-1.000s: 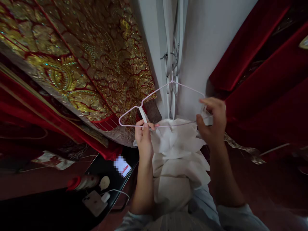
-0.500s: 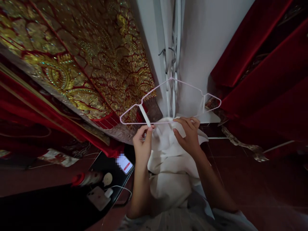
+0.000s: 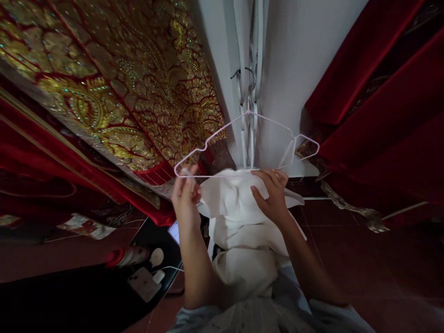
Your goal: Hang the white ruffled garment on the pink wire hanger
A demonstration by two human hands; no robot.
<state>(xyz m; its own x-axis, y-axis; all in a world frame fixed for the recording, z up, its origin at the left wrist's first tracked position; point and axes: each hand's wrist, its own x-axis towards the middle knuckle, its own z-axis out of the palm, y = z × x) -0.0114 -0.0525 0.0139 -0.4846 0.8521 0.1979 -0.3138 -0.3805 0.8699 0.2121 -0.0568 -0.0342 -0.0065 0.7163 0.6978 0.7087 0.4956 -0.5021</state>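
A pale pink clothes hanger (image 3: 227, 124) hangs by its metal hook in front of me. The white garment (image 3: 243, 203) lies below its lower bar, with a white strap (image 3: 288, 150) looped over the hanger's right notch. My left hand (image 3: 187, 194), blurred by motion, is at the hanger's left corner. A bit of white strap shows between its fingers; the left notch is bare. My right hand (image 3: 272, 192) rests at the garment's top edge by the lower bar, its fingers curled over the cloth and its thumb apart.
A gold-and-red embroidered garment (image 3: 149, 88) hangs on the left, and dark red cloth (image 3: 374, 129) on the right. White metal rails (image 3: 252, 55) run up the wall behind the hanger. On a black table (image 3: 163, 240) lie a phone (image 3: 144, 283), a charger and a red-capped bottle (image 3: 128, 255).
The left strap has come off the hanger's left notch. My left hand has moved left toward the hanger's corner, and the garment's left side has spread that way. My right hand stays put.
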